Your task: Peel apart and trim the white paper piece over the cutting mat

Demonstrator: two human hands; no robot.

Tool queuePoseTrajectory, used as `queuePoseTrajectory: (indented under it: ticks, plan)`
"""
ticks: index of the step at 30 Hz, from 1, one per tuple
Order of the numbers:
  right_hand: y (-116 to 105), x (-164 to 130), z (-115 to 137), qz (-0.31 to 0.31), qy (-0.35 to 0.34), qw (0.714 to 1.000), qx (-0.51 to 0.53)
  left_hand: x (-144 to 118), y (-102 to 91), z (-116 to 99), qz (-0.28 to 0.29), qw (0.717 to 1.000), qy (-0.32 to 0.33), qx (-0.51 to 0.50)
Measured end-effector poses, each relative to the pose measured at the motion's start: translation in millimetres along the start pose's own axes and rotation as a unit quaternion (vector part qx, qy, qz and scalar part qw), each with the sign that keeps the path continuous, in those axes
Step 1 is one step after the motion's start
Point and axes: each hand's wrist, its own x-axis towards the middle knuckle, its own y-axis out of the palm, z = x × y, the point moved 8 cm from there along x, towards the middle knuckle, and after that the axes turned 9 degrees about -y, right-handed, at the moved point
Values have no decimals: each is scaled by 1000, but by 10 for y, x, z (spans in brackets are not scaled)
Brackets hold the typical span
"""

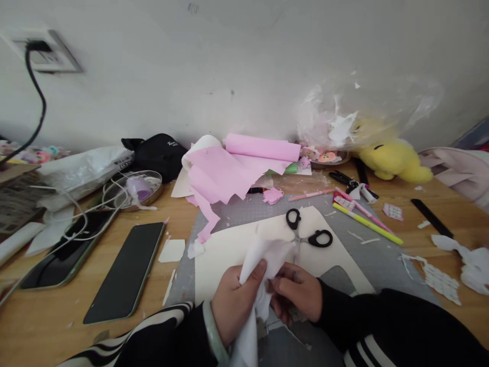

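A crumpled, partly rolled sheet of white paper (250, 326) is gripped by my left hand (237, 295), the thumb pressed along its front. Fingers of my right hand (298, 293) are pinched together at the paper's right edge; exactly what the fingertips hold is partly hidden. Beneath both hands lie a cream sheet of paper (225, 255) and a grey cutting mat (244, 210). Black-handled scissors (320, 238) rest on the cream sheet just beyond my right hand, their blades partly covered by the white paper.
Pink paper (217, 176) is heaped at the back by the wall. Two phones, a dark one (126, 272) nearer, lie at left beside a metal dish (153, 191). At right are a yellow marker (367, 223), paper scraps (443, 280) and a yellow plush toy (395, 160).
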Motion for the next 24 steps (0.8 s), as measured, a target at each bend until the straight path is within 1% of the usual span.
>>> queuePoseTrajectory:
  ticks: [3, 4, 7, 8, 9, 12, 13, 16, 19, 20, 21, 24]
  plan:
    - [13, 5, -7, 6, 12, 1000, -8, 2, 7, 3, 4, 1000, -4, 7]
    - [13, 4, 2, 3, 12, 1000, -10, 4, -15, 13, -8, 1000, -8, 11]
    - [3, -6, 37, -8, 3, 1000, -12, 3, -125, 50, -67, 998, -14, 14]
    - [1, -9, 45, -10, -1, 1000, -12, 4, -132, 54, -68, 998, -10, 13]
    - [-2, -12, 48, -10, -5, 1000, -11, 6, -112, 52, -53, 999, -3, 9]
    - [-34, -11, 33, -22, -14, 1000, -9, 1, 28, 28, 38, 999, 22, 6]
    - [-46, -9, 19, -26, -15, 999, -10, -5, 54, 22, 52, 998, 27, 12]
    - [-61, -1, -27, -27, -15, 999, -13, -16, 65, 23, 51, 998, 25, 30]
    - [-37, -1, -26, -15, -21, 1000, -8, -19, 61, 43, 49, 999, 7, 15]
    - [-33, -3, -10, -15, -25, 1000, -6, -15, 44, 52, 41, 999, -1, 10]
    - [-28, -7, 8, -16, -27, 999, -7, -9, -4, 56, 15, 1000, -8, 10]
    - [-8, -16, 48, -11, -24, 1000, -13, -23, -256, 35, -132, 991, -10, 24]
